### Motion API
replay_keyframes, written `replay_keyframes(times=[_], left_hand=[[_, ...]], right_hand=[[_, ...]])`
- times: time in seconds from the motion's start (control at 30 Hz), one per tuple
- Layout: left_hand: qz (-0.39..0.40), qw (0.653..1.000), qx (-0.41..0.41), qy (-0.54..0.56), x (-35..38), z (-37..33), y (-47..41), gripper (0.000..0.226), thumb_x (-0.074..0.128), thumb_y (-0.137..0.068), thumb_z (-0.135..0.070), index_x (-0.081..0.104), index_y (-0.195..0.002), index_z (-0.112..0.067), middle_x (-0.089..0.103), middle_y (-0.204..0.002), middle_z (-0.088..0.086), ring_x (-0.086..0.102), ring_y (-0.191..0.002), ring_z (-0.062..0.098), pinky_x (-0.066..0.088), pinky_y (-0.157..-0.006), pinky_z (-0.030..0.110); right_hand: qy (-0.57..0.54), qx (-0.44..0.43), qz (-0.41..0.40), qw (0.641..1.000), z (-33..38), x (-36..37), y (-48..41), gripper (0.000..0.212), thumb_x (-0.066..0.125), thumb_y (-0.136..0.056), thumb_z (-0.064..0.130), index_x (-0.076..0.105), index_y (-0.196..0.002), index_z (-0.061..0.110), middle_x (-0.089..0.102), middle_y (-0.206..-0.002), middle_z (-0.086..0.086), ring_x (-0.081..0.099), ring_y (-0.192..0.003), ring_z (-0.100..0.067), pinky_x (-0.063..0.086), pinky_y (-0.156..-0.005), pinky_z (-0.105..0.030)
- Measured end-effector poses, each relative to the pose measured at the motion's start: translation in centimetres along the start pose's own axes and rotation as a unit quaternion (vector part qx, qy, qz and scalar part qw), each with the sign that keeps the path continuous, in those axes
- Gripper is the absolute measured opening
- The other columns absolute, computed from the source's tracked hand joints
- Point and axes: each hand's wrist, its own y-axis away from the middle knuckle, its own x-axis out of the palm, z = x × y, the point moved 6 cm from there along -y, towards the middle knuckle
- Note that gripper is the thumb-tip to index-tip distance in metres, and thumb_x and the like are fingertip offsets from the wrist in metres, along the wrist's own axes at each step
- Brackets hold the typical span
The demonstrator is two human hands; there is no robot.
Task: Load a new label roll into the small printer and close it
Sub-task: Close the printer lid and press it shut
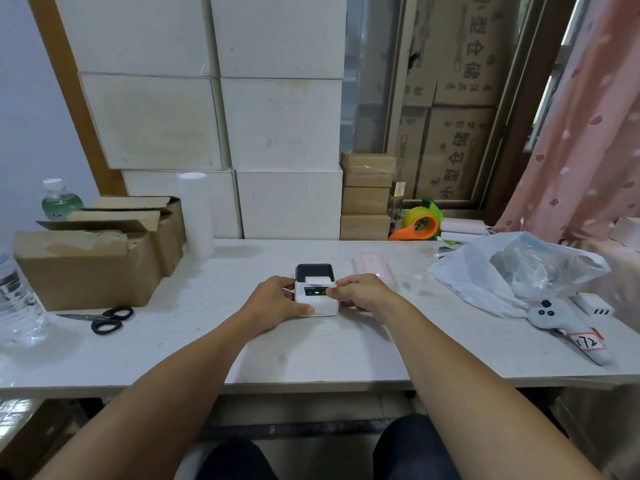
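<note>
While both hands crowd around it, the small printer (317, 295) sits near the middle of the bench (311, 351), and much of its white body is hidden. The left hand (277, 301) wraps the left side, its thumb lying along the lower front edge; the fingers behind cannot be seen. The right hand (360, 292) presses against the right side, thumb and forefinger tips touching the top corner, so each grip is closed onto the printer's casing. A strip of white label paper (317, 279) shows at the slot below the dark lid (313, 270); whether that lid is fully latched is hard to tell. A small green light glows on the front panel.

The bench is pale, wood-grained board, faintly smudged. To the left stand open cardboard boxes (97, 258) with rough torn flaps, black-handled scissors (107, 318) lying flat before them, and a clear water bottle (17, 299) cut off by the frame edge. A tall white roll (195, 213) stands upright further back. Just right of the printer lies a flat pink case (372, 266), partly covered by the right hand. Farther right, a crumpled translucent plastic bag (512, 271) slumps beside a grey handheld controller (568, 323) tagged with handwriting. An orange and green tape dispenser (420, 223) rests at the back. Stacked white cartons (214, 116) and printed brown boxes fill the wall; a pink spotted curtain (581, 133) hangs at right.
</note>
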Motion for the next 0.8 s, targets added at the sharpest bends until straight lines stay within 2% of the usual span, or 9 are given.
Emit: replay_keyframes(times=[0.1, 0.2, 0.33, 0.43, 0.57, 0.7, 0.8], left_hand=[[0.0, 1.0, 0.0, -0.001, -0.02, 0.06, -0.06, 0.063, 0.094, -0.068, -0.035, 0.071, -0.127, -0.026, 0.076, -0.109, -0.012, 0.071, -0.096, 0.004, 0.05, -0.074, 0.018], [-0.003, 1.0, -0.004, -0.003, 0.0, 0.06, -0.02, 0.066, 0.094, -0.069, -0.035, 0.069, -0.129, -0.025, 0.074, -0.112, -0.01, 0.069, -0.098, 0.005, 0.049, -0.074, 0.018], [-0.004, 1.0, -0.009, -0.004, 0.02, 0.28, -0.21, 0.07, 0.095, -0.069, -0.035, 0.067, -0.132, -0.024, 0.074, -0.114, -0.009, 0.069, -0.099, 0.005, 0.049, -0.074, 0.018], [-0.006, 1.0, -0.013, -0.003, 0.01, 0.51, -0.39, 0.071, 0.095, -0.067, -0.036, 0.068, -0.132, -0.025, 0.074, -0.113, -0.009, 0.069, -0.099, 0.005, 0.049, -0.075, 0.019], [-0.005, 1.0, -0.018, -0.003, 0.06, 0.58, -0.41, 0.074, 0.095, -0.065, -0.038, 0.067, -0.133, -0.025, 0.074, -0.114, -0.009, 0.07, -0.101, 0.008, 0.051, -0.078, 0.021], [-0.001, 1.0, -0.017, -0.009, -0.02, 0.52, -0.4, 0.07, 0.094, -0.065, -0.038, 0.069, -0.129, -0.026, 0.076, -0.111, -0.011, 0.07, -0.098, 0.006, 0.051, -0.076, 0.02], [0.017, 1.0, -0.02, -0.01, -0.17, 0.24, -0.79, 0.061, 0.094, -0.068, -0.033, 0.071, -0.124, -0.025, 0.076, -0.105, -0.011, 0.071, -0.096, 0.007, 0.053, -0.078, 0.023]], right_hand=[[-0.002, 0.001, 0.002, 1.0, -0.08, 0.12, -0.1, 0.04, 0.091, -0.076, 0.028, 0.078, -0.112, 0.016, 0.077, -0.108, -0.001, 0.071, -0.097, -0.017, 0.051, -0.077, -0.026], [-0.001, 0.002, -0.001, 1.0, -0.13, 0.17, -0.16, 0.043, 0.093, -0.073, 0.031, 0.079, -0.111, 0.017, 0.078, -0.108, -0.001, 0.072, -0.102, -0.02, 0.054, -0.086, -0.03], [-0.006, 0.005, -0.004, 1.0, -0.35, 0.18, -0.31, 0.039, 0.093, -0.073, 0.029, 0.08, -0.108, 0.017, 0.078, -0.106, -0.001, 0.072, -0.102, -0.021, 0.053, -0.083, -0.029], [-0.001, 0.004, -0.006, 1.0, -0.37, 0.22, -0.38, 0.039, 0.093, -0.071, 0.03, 0.08, -0.106, 0.018, 0.078, -0.107, -0.001, 0.071, -0.105, -0.022, 0.055, -0.09, -0.032], [0.0, 0.006, -0.003, 1.0, -0.16, 0.18, -0.01, 0.032, 0.09, -0.077, 0.027, 0.08, -0.106, 0.018, 0.077, -0.107, 0.0, 0.07, -0.103, -0.02, 0.053, -0.087, -0.031], [0.017, 0.015, -0.006, 1.0, -0.18, 0.2, 0.03, 0.034, 0.09, -0.077, 0.028, 0.08, -0.109, 0.019, 0.077, -0.109, -0.001, 0.07, -0.103, -0.02, 0.055, -0.095, -0.035], [0.035, 0.021, 0.009, 0.999, 0.4, 0.06, 0.0, 0.031, 0.09, -0.075, 0.029, 0.079, -0.102, 0.021, 0.077, -0.107, -0.002, 0.071, -0.1, -0.02, 0.056, -0.086, -0.033]])
